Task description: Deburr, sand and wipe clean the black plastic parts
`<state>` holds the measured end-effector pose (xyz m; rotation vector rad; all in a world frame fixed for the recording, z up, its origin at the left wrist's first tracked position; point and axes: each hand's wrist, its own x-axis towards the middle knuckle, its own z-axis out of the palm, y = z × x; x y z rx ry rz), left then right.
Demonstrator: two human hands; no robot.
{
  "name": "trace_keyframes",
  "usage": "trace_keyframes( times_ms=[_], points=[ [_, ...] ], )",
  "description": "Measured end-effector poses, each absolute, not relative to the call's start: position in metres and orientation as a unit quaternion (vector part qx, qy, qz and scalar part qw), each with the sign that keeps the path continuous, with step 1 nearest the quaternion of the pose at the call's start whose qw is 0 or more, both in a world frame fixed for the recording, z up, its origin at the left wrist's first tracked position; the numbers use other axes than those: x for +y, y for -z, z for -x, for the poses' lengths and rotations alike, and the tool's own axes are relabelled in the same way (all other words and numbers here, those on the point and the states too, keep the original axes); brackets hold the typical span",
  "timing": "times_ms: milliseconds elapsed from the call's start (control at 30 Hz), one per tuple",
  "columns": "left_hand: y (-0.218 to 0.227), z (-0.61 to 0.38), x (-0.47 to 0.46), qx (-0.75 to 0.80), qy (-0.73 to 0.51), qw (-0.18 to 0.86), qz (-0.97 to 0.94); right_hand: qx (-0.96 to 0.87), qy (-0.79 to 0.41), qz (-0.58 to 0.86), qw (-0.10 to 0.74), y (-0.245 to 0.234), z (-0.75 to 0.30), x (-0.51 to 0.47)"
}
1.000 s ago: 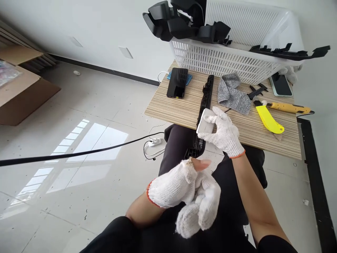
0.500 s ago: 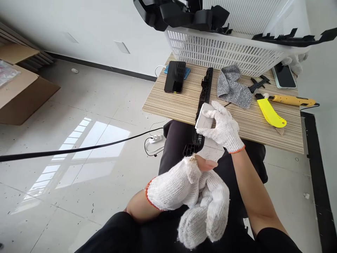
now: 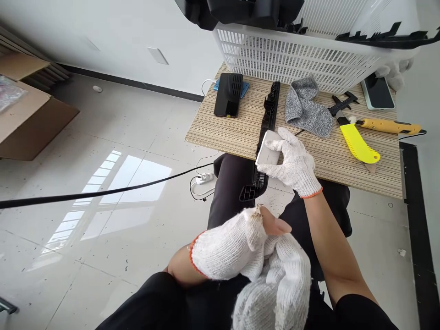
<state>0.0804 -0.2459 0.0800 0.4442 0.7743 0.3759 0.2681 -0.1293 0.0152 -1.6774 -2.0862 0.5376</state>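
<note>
My right hand, in a white knit glove, is closed around a small white block at the near edge of the striped table. The block lies against a long black plastic part that runs across the table and hangs over its edge toward my lap. My left hand, gloved with the bare thumb tip poking through a hole, is curled into a loose fist low above my lap, with nothing visible in it.
On the table lie a black phone, a grey glove, a yellow plastic scraper, a yellow-handled knife, black calipers and a second phone. A white basket holds black parts. A cardboard box and cable are on the floor.
My left hand has sunk lower and nearer to the camera, fingers still curled. The right hand keeps its grip on the white block; the view has tilted down slightly.
</note>
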Motion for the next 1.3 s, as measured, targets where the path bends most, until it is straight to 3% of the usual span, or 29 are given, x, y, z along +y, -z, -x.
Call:
trace_keyframes(
  times_ms=[267,567,733,967,1300],
  points=[
    [-0.074,-0.095,-0.226,0.291,-0.089,0.917,-0.258,-0.755,-0.184,0.592,0.214,-0.015,-0.268,-0.13],
    [-0.09,-0.091,-0.213,0.226,-0.116,0.926,-0.28,-0.752,-0.189,0.596,0.209,-0.016,-0.267,-0.13],
    [-0.077,-0.094,-0.224,0.219,-0.151,0.928,-0.261,-0.749,-0.191,0.598,0.21,-0.017,-0.267,-0.13],
    [-0.094,-0.082,-0.213,0.209,-0.099,0.937,-0.264,-0.749,-0.191,0.596,0.218,-0.018,-0.266,-0.13],
    [-0.065,-0.1,-0.241,0.266,-0.097,0.939,-0.195,-0.746,-0.194,0.601,0.211,-0.02,-0.265,-0.131]
  ],
)
